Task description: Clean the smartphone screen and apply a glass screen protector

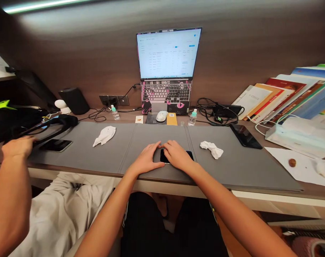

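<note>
A dark smartphone [189, 154] lies flat on the grey desk mat, close to its front edge. My left hand [145, 159] curves round the phone's left end, with the index finger near the far long edge and the thumb at the near one. Over the left part of the screen rests my right hand [178, 156]. Its fingers are slightly bent and reach past the far edge, while the thumb points at the screen. Part of the phone is hidden under this hand. To the right sits a crumpled white tissue [212, 149].
Behind my hands stand a laptop [166, 96], a white mouse [161, 116] and two small spray bottles [115, 113]. At left, another person's hand [18, 147] is beside a second phone [56, 145] and a tissue [105, 136]. A tablet [246, 136] and leaning books [285, 94] are right.
</note>
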{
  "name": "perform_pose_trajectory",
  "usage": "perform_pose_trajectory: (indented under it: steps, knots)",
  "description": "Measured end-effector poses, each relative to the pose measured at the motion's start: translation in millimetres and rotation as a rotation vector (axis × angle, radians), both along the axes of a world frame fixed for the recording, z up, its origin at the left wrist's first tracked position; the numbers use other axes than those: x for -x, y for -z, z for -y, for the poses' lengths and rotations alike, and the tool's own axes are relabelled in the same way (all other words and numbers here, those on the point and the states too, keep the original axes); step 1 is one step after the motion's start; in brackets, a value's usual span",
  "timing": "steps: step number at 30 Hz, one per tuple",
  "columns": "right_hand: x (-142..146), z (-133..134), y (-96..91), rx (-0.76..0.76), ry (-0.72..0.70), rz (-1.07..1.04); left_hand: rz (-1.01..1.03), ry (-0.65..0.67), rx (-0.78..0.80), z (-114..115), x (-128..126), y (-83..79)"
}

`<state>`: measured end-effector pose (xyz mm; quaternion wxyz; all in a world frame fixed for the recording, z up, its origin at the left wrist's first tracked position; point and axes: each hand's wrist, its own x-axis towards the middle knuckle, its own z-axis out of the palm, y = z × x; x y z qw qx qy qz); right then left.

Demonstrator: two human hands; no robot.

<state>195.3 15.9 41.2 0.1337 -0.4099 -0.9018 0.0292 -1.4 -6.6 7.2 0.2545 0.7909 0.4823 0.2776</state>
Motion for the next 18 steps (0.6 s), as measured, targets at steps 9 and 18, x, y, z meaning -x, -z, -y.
perform_pose_trajectory:
  steps: [9, 18]
  knots:
    - [12.2, -9.7, 11.3, -0.047, 0.016, 0.029, -0.006, -0.015, 0.010, -3.4, 0.1, 0.7]
    - [15.4, -13.3, 17.1, -0.087, 0.015, -0.017, -0.013, -0.012, -0.005, -5.9, -0.5, 0.0]
